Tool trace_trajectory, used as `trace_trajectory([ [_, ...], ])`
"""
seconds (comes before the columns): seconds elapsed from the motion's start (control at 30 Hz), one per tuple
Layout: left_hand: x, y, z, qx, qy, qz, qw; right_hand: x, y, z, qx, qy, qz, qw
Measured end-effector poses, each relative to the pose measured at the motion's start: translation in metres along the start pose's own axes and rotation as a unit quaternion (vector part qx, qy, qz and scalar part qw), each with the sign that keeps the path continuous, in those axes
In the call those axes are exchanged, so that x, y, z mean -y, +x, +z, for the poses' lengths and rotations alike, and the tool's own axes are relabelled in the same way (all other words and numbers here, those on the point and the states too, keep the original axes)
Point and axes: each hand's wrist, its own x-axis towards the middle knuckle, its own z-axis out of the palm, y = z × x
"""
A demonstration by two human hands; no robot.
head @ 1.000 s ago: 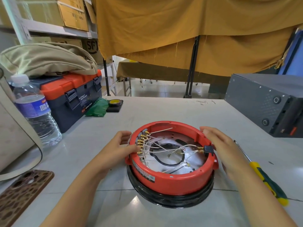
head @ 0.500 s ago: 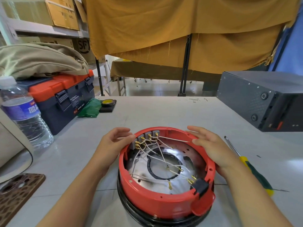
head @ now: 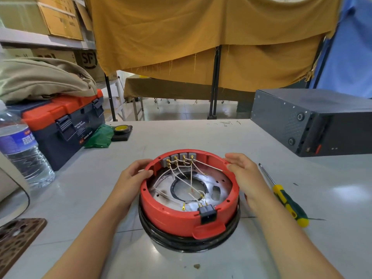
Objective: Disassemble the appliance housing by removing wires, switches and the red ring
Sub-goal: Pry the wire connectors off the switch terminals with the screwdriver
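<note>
The red ring (head: 189, 218) sits on its black base at the near centre of the desk (head: 201, 135). It looks like stiff, light plastic, best held by the rim. Thin wires (head: 181, 174) look fragile. The left hand (head: 132, 176) and right hand (head: 241, 170) rest, fingers loosely curved, on opposite rim edges.

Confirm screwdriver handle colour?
The screwdriver handle is green with yellow, lying to the right of the red ring; head view.
</note>
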Motion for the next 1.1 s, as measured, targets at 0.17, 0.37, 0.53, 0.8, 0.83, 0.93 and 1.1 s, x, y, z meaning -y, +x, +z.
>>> trace_trajectory([
  [0.17, 0.007, 0.002, 0.004, 0.056, -0.086, -0.034, 0.994, 0.004, 0.003, -0.040, -0.013, -0.171, -0.027, 0.985],
  [0.37, 0.016, 0.003, 0.007, 0.059, -0.089, -0.032, 0.994, -0.011, 0.005, -0.083, 0.028, -0.456, 0.058, 0.888],
  [0.53, 0.020, 0.002, 0.010, 0.048, -0.073, -0.010, 0.996, -0.015, 0.000, -0.088, -0.007, -0.509, 0.097, 0.855],
  [0.8, 0.023, 0.003, 0.009, 0.048, -0.067, -0.005, 0.997, -0.014, -0.001, -0.086, 0.000, -0.564, 0.085, 0.821],
  [0.83, 0.023, 0.003, 0.009, 0.048, -0.065, -0.005, 0.997, -0.014, -0.002, -0.086, 0.001, -0.573, 0.076, 0.816],
  [0.93, 0.023, 0.002, 0.008, 0.049, -0.062, -0.003, 0.997, -0.014, -0.006, -0.086, -0.015, -0.569, 0.050, 0.821],
  [1.1, 0.024, 0.003, 0.008, 0.051, -0.072, -0.003, 0.996, -0.008, -0.004, -0.076, -0.022, -0.434, -0.052, 0.899],
])
